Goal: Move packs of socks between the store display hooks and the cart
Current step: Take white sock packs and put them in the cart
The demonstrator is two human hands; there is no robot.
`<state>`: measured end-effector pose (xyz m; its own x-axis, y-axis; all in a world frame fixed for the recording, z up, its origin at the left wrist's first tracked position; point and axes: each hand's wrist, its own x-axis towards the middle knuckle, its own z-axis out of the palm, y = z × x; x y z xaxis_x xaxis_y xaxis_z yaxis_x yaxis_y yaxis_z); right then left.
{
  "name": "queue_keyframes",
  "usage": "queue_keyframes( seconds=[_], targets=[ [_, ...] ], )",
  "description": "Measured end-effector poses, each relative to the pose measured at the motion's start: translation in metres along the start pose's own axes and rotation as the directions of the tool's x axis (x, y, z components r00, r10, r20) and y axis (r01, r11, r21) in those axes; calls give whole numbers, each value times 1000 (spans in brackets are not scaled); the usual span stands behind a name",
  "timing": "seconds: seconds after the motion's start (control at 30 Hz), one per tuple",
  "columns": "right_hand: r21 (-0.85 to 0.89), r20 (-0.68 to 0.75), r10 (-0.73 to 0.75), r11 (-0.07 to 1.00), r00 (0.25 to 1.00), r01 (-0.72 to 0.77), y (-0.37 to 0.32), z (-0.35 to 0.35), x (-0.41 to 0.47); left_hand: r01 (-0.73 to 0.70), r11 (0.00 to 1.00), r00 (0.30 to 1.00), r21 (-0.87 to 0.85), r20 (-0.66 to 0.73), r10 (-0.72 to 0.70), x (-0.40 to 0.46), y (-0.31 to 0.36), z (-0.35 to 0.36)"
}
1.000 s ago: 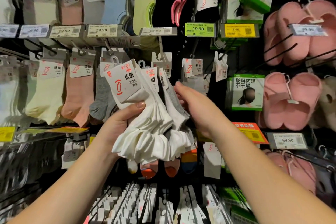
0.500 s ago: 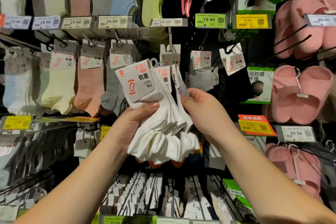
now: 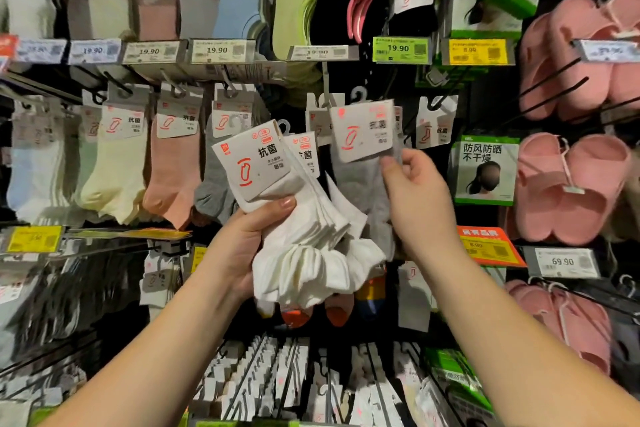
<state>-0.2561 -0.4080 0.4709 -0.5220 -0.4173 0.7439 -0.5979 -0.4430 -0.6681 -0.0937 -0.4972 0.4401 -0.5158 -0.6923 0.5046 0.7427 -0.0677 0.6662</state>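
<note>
My left hand [image 3: 249, 246] grips a bundle of white sock packs [image 3: 304, 239] with white cardboard labels, held up in front of the display. My right hand [image 3: 415, 194] pinches a single pale grey sock pack [image 3: 363, 163] by its lower label edge, lifted apart from the bundle and close to a display hook [image 3: 325, 80] under the price tag rail. Whether that pack hangs on the hook or is only held, I cannot tell. No cart is in view.
Rows of pastel sock packs [image 3: 169, 163] hang on hooks to the left and above, with price tags [image 3: 216, 50] along the rails. Pink slippers [image 3: 571, 184] hang on the right, green mask boxes [image 3: 485, 170] beside them. More packs hang on low hooks [image 3: 277, 374].
My right hand has pulled one grey pack out of the bundle and raised it to the right, toward the hook. The left hand keeps hold of the white packs.
</note>
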Motion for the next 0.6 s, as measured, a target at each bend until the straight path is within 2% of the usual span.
queue_keyframes(
  seconds=[0.13, 0.23, 0.33, 0.6],
  targets=[
    [97, -42, 90, 992, 995, -86, 10, -13, 46, 5, 999, 1000, -39, 14, -4, 5, 6, -3],
    [105, -31, 150, 984, 988, -146, 35, -20, 87, -28, 999, 999, -30, 31, 29, 3, 9, 4],
    [83, -7, 148, 986, 989, -147, 56, -24, 118, -66, 998, 996, -16, 52, 67, 1, 12, 11],
    [31, 30, 134, 990, 990, -135, 40, -26, 141, -96, 995, 993, 4, 67, 96, 2, 17, 16]
  ],
)
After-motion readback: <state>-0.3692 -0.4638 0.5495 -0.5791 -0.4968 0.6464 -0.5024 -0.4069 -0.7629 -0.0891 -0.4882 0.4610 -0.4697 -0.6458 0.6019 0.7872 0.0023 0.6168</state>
